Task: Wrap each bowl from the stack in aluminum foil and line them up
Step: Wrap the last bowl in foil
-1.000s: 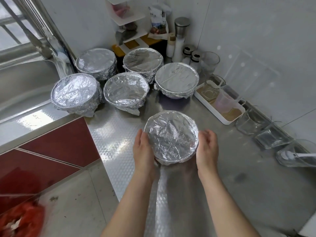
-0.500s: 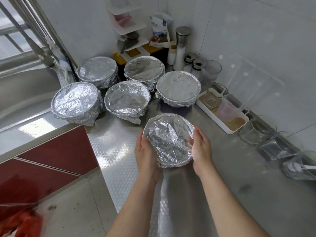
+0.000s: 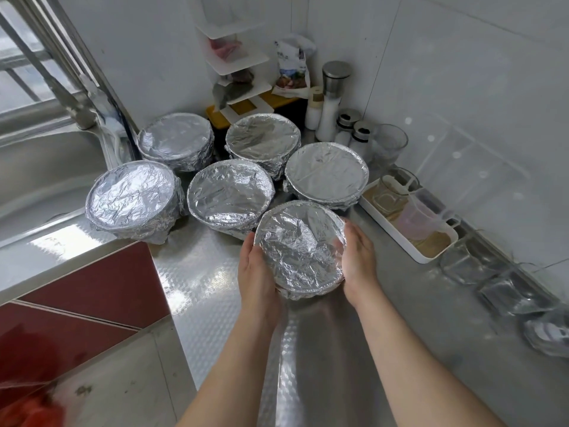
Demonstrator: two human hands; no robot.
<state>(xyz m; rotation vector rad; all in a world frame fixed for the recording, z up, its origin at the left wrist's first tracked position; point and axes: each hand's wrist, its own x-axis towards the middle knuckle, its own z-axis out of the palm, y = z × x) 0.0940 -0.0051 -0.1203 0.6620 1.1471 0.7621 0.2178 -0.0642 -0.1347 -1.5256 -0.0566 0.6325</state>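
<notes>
A foil-wrapped bowl (image 3: 300,246) is held between both my hands above the steel counter (image 3: 323,349), tilted a little toward me. My left hand (image 3: 257,272) grips its left side and my right hand (image 3: 357,257) cups its right side. Beyond it stand several other foil-wrapped bowls: one at the left (image 3: 134,198), one in the middle (image 3: 231,195), one at the right (image 3: 326,174), and two behind them (image 3: 175,141) (image 3: 263,141). The held bowl is close to the middle and right ones.
A sink (image 3: 37,171) lies at the left. A white tray (image 3: 409,223) with cups, glass containers (image 3: 505,288), shakers (image 3: 329,100) and a small shelf (image 3: 237,72) line the wall at the right and back. The counter's front edge drops to a red cabinet (image 3: 92,288).
Both hands have carried the wrapped bowl away from me toward the group of wrapped bowls, and it now sits tilted just in front of them.
</notes>
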